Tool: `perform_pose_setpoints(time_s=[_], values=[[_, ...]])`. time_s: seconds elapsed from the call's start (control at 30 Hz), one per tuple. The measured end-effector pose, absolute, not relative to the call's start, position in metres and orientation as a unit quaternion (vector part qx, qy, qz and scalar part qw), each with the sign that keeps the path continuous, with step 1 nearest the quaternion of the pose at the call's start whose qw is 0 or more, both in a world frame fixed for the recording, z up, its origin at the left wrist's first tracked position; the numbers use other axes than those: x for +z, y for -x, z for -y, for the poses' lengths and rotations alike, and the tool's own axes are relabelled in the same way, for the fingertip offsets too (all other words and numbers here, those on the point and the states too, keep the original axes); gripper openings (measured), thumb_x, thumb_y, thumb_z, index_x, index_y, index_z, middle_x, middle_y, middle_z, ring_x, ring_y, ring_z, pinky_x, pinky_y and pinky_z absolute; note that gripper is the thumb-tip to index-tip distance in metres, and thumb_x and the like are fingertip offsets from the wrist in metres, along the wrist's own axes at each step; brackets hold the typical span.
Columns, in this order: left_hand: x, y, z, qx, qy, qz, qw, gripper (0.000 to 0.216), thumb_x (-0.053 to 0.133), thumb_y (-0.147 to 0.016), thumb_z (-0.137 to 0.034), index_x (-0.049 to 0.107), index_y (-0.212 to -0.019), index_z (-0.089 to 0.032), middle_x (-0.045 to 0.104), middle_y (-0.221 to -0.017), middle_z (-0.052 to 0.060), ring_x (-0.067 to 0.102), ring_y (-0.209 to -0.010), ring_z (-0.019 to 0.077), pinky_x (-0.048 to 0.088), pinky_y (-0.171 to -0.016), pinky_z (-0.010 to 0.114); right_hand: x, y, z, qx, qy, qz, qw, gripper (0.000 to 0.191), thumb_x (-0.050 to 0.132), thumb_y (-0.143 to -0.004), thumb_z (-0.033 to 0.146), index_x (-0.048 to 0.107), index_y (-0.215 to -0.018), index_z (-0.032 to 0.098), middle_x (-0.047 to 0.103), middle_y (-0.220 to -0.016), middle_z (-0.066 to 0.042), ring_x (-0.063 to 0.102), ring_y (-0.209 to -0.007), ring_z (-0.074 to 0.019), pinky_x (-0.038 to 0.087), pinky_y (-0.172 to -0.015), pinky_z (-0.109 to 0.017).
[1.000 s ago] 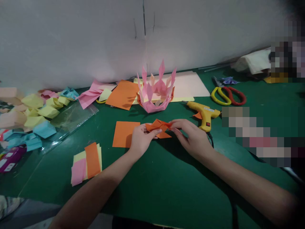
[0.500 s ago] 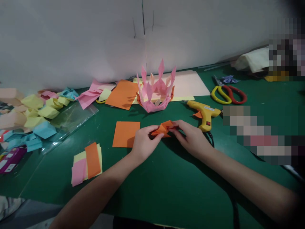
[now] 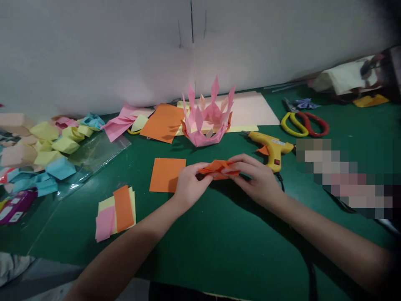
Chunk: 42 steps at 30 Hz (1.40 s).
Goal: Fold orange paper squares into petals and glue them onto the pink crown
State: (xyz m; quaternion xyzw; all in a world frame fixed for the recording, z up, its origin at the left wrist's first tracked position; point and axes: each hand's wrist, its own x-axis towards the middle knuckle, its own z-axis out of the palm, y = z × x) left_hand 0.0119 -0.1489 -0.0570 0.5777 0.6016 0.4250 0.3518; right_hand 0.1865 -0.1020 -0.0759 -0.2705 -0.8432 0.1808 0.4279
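Note:
A folded orange paper piece [image 3: 218, 168] sits between both hands just above the green mat [image 3: 219, 242]. My left hand [image 3: 191, 186] pinches its left end with thumb and fingers. My right hand [image 3: 255, 177] grips its right end, fingers curled over the top. A flat orange paper square [image 3: 167, 174] lies on the mat just left of my left hand. Behind the hands stands a pink paper crown with tall points [image 3: 206, 119].
A yellow glue gun [image 3: 272, 147] lies right of my hands, its cord running toward me. Yellow and red scissors [image 3: 303, 123] lie farther right. A small stack of pink, orange and yellow papers [image 3: 115, 211] is front left. Several folded paper pieces [image 3: 46, 150] crowd the left edge.
Both hands have kept hold of the orange piece and worked it from a spread, winged shape into a flatter, narrower fold. The view shifted slightly.

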Motion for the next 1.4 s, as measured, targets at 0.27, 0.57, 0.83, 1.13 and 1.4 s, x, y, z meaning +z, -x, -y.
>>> perform_pose_setpoints(time_s=[0.27, 0.57, 0.83, 1.13, 1.4], values=[[-0.054, -0.012, 0.145, 0.472, -0.469, -0.552, 0.502, 0.015, 0.072, -0.064, -0.019, 0.069, -0.077, -0.014, 0.067, -0.07, 0.002, 0.056, -0.055, 0.009, 0.05, -0.056, 0.023, -0.074, -0.188, 0.103, 0.124, 0.274, 0.841, 0.45, 0.022, 0.054, -0.085, 0.01, 0.069, -0.091, 0.024, 0.063, -0.09, -0.006, 0.064, -0.079, -0.014, 0.054, -0.067, -0.027], [-0.06, -0.008, 0.141, 0.513, -0.437, -0.521, 0.524, 0.027, 0.076, -0.059, -0.027, 0.068, -0.081, -0.014, 0.07, -0.077, 0.005, 0.058, -0.06, 0.01, 0.051, -0.057, 0.024, -0.077, -0.188, 0.102, 0.088, 0.243, 0.855, 0.449, 0.023, 0.053, -0.085, 0.011, 0.072, -0.09, 0.024, 0.065, -0.099, -0.007, 0.065, -0.087, -0.0147, 0.057, -0.078, -0.028], [-0.065, -0.006, 0.139, 0.535, -0.412, -0.502, 0.539, 0.039, 0.08, -0.058, -0.032, 0.069, -0.091, -0.015, 0.072, -0.086, 0.007, 0.064, -0.067, 0.013, 0.056, -0.062, 0.028, -0.082, -0.191, 0.105, 0.106, 0.276, 0.864, 0.406, 0.026, 0.048, -0.088, 0.017, 0.071, -0.09, 0.028, 0.065, -0.104, -0.007, 0.065, -0.092, -0.0174, 0.056, -0.084, -0.034], [-0.064, -0.007, 0.139, 0.553, -0.4, -0.542, 0.49, 0.028, 0.078, -0.057, -0.027, 0.067, -0.079, -0.013, 0.07, -0.071, 0.003, 0.059, -0.054, 0.0089, 0.051, -0.052, 0.022, -0.077, -0.187, 0.112, 0.133, 0.203, 0.879, 0.41, 0.029, 0.054, -0.082, 0.01, 0.061, -0.107, 0.023, 0.056, -0.122, -0.013, 0.062, -0.104, -0.0188, 0.054, -0.088, -0.034], [-0.058, -0.017, 0.15, 0.579, -0.409, -0.568, 0.418, 0.025, 0.074, -0.06, -0.022, 0.067, -0.083, -0.016, 0.072, -0.08, 0.004, 0.069, -0.073, 0.0164, 0.057, -0.07, 0.029, -0.07, -0.183, 0.119, 0.372, 0.346, 0.77, 0.387, 0.029, 0.055, -0.085, 0.031, 0.049, -0.112, 0.022, 0.068, -0.097, -0.007, 0.066, -0.073, -0.0165, 0.055, -0.062, -0.028]])
